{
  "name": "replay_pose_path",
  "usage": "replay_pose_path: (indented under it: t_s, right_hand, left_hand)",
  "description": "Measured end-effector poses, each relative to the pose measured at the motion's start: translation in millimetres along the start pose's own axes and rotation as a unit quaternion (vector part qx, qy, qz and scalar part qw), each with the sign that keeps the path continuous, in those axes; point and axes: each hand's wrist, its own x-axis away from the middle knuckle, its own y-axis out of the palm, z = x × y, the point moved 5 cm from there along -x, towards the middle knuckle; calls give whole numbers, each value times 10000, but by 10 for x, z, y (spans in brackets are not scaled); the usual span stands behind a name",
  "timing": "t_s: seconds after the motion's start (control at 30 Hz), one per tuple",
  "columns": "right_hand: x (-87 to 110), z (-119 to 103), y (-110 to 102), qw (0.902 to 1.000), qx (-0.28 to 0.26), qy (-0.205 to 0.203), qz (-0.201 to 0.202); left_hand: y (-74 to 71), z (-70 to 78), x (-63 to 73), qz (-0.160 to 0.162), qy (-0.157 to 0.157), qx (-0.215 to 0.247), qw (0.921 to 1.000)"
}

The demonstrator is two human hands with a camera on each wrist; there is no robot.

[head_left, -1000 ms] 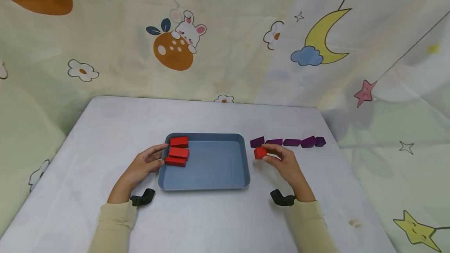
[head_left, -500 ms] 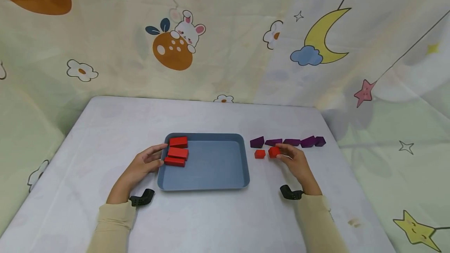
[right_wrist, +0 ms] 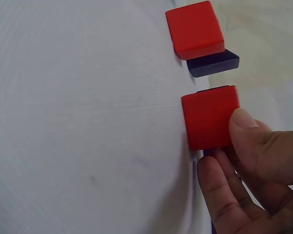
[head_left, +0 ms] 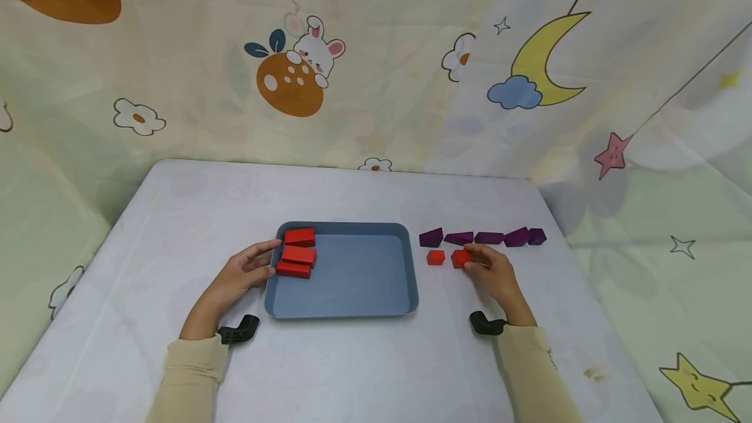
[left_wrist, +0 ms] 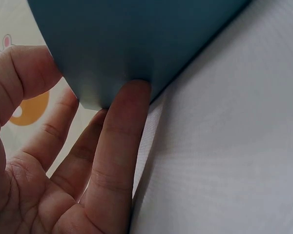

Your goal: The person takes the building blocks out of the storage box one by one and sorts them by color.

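My left hand is at the left edge of a blue-grey tray, its fingertips and thumb touching the rim. In the left wrist view its fingers lie fairly straight against the tray's outer wall. To the right of the tray, my right hand pinches a red block between thumb and fingers, low over the table. Another red block stands just left of it. Three red blocks lie along the left inside of the tray.
Several purple blocks form a row behind the two red ones, on the white-covered table. A printed cloth hangs behind the table. Both wrists wear black camera mounts.
My right hand has let go of one red block beside the tray, moved right and taken hold of a second. That block is now slightly lower. My left hand stays at the tray.
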Motion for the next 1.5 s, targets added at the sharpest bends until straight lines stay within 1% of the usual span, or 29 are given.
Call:
replay_pose_path:
  t_s: [0.1, 0.23, 0.37, 0.5, 0.7, 0.83, 0.93, 1.0, 1.1, 1.3, 1.5]
  right_hand:
    - [17, -70, -32, 9998, 132, -116, 117]
    - [50, -221, -76, 9988, 287, -231, 319]
    - [76, -411, -69, 9984, 213, -338, 409]
    - [83, -585, 15, 9984, -2, -490, 293]
    - [57, -826, 231, 9956, -233, -899, 112]
    - [6, -1003, 416, 9909, -432, -1274, -101]
    - [-44, -1131, 568, 9847, -593, -1604, -327]
    - [-70, -1213, 667, 9814, -625, -1754, -470]
    - [-119, -1319, 815, 9783, -672, -1838, -680]
    - [-223, -1493, 1098, 9720, -924, -1811, -1181]
    - [-332, -1575, 1380, 9621, -1011, -1923, -1646]
  left_hand:
    - [-5, 8, 13, -2, 40, 3, 10000]
    - [-15, 24, 27, 0, 61, -17, 10000]
    - [-23, 31, 26, 17, 24, -1, 10000]
    - [-26, 39, 23, 22, 4, 30, 10000]
    - [-30, 23, 7, 0, -23, 31, 10000]
    - [-31, 6, -4, 3, -63, 11, 10000]
    - [-29, 15, -6, -8, -54, 0, 10000]
    - [-26, 25, -6, -20, -35, 22, 10000]
    - [-24, 29, -3, -35, -25, 44, 10000]
    - [-27, 14, -2, -40, -34, 57, 10000]
    - [-26, 0, -5, -30, 23, 120, 9999]
